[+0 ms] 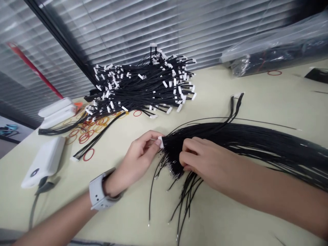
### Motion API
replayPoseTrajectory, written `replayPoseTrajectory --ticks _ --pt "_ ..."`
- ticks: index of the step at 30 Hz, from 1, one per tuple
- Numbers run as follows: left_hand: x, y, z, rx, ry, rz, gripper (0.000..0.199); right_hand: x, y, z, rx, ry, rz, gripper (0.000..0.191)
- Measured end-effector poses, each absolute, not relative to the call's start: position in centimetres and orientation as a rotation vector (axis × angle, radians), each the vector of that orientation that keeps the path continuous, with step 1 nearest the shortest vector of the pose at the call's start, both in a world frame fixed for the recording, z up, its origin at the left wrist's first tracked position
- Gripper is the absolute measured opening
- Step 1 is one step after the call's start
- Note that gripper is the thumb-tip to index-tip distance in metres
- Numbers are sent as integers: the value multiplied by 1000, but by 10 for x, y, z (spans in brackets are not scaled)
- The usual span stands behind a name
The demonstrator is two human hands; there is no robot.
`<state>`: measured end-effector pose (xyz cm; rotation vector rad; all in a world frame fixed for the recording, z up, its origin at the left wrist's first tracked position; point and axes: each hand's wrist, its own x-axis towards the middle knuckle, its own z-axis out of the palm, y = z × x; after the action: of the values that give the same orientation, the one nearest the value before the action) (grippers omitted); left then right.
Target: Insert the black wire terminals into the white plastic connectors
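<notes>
My left hand [140, 155], with a grey band on its wrist, pinches a white connector [161, 141] between thumb and fingers. Thin black wires run right from around the connector. My right hand [197, 155] lies over the near end of a thick bundle of black wires [246, 135], its fingers curled in among them; what exactly they grip is hidden. Small metal tips [173, 171] show at the wire ends between my hands. Several loose wires [188, 194] hang toward the table's front edge. A short cable with a white connector [237, 95] rests across the bundle.
A large pile of black cables with white connectors [143, 85] lies at the back. Red and yellow rubber bands [84, 136], a single cable [99, 136] and a white device with a cord [46, 162] are on the left. Plastic-wrapped material [276, 51] lies back right.
</notes>
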<state>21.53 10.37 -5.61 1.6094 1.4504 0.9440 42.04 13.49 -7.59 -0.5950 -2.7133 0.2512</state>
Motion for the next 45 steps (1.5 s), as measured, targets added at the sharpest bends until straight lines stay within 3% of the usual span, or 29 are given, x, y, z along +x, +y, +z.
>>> replayPoseTrajectory --ticks 4,8,25,33,45 --pt "212 104 -58 1616 1419 923 10 420 140 -75 -667 -2698 286 28" --pt "212 105 -56 1553 1393 935 9 415 140 -71 -671 -2554 374 14" --pt "221 94 -53 1620 1334 883 12 405 137 -60 -941 -2323 486 11" --pt "222 91 -52 1743 1409 847 13 409 133 -55 -1016 -2212 891 17" --pt "222 89 -50 1794 1393 817 17 410 139 -58 -797 -2277 740 10"
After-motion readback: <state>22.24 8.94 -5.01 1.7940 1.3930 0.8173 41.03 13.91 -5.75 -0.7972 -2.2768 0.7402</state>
